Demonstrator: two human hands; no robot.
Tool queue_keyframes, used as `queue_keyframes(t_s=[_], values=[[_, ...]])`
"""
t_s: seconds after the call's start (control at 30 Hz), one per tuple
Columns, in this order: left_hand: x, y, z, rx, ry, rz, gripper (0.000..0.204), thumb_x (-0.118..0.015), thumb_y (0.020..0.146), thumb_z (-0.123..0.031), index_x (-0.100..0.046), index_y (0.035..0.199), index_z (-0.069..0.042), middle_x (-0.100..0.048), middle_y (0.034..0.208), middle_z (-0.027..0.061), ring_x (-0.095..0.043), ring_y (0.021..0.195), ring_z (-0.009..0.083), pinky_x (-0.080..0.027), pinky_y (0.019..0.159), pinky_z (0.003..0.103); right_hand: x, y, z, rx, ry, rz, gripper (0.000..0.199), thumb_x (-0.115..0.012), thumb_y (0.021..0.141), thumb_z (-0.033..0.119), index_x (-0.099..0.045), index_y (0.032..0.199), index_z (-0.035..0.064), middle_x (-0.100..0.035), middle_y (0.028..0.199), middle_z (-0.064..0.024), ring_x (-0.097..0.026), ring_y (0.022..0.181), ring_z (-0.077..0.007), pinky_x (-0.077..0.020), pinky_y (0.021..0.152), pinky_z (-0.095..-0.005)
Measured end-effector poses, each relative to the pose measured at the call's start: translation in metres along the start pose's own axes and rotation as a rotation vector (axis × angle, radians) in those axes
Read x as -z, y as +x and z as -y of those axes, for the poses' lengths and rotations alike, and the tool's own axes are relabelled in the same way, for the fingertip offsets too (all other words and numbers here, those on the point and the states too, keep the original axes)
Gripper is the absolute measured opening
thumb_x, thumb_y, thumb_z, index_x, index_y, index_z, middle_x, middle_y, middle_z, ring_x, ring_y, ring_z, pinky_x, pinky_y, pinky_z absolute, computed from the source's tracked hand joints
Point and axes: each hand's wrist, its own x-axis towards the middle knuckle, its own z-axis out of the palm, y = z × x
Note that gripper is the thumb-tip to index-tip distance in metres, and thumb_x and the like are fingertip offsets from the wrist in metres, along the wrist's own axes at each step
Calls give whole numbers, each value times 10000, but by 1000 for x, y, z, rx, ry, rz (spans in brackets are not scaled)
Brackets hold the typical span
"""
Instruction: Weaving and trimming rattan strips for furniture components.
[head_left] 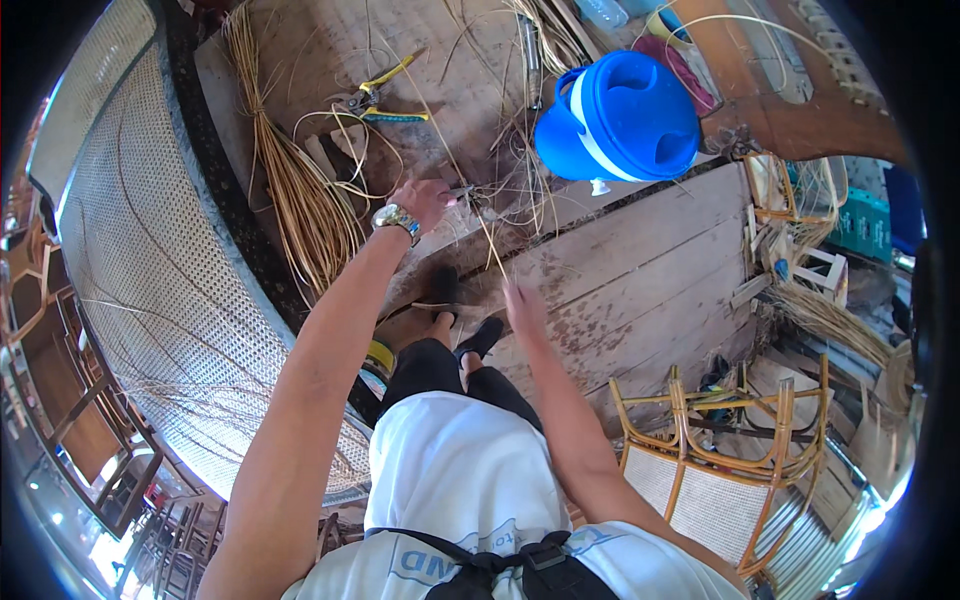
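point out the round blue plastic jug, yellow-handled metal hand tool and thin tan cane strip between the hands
Round blue plastic jug (625,115): head view, on its lid
Yellow-handled metal hand tool (395,117): head view, on its lower handle
Thin tan cane strip (491,241): head view, on its lower stretch

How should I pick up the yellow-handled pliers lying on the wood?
I'd take the pliers by both handles, coming from the right. The handles spread in a V that opens to the right, with the metal head at the left end, so a palm could probably wrap around both and draw them together, safely away from the head.
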Motion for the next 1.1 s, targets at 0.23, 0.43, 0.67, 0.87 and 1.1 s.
queue_keyframes(t_s=[0.23,0.43,0.67,0.87,1.1], values=[[34,-21,-16,-95,-84,-78,316,-545,916,-335,-702,1087,-121,-691,1121,100,-631,1065,339,-494,945,433,58,-146,-94,-399,-246,395,447,-540,942,421,-611,1189,55,-649,1071,-225,-618,1023,-413,-495,846,-474],[21,-8,-5,26,-184,-17,302,-568,916,-367,-705,1083,-156,-699,1066,127,-648,1017,350,-503,915,450,26,36,50,92,143,-19,489,-582,944,365,-535,1261,-4,-647,1119,-206,-613,1039,-404,-510,850,-460],[17,-5,-7,114,-236,27,313,-543,937,-382,-690,1092,-154,-679,1120,153,-639,1044,379,-505,916,465,4,95,91,-107,-253,-85,420,-578,952,397,-645,994,-15,-710,932,-141,-659,844,-314,-511,728,-407],[19,-6,-10,118,-180,0,292,-549,929,-359,-703,1054,-145,-691,1071,147,-647,1009,371,-506,894,470,-14,101,80,-427,396,26,443,-545,951,434,-644,826,21,-675,777,-171,-626,707,-376,-482,667,-468],[14,-6,-10,84,-207,-21,280,-538,933,-339,-701,1063,-151,-696,1061,142,-650,1003,362,-503,897,458,-10,58,16,64,-163,-81,276,-538,949,338,-603,927,71,-620,803,-168,-608,744,-425,-474,635,-520]])
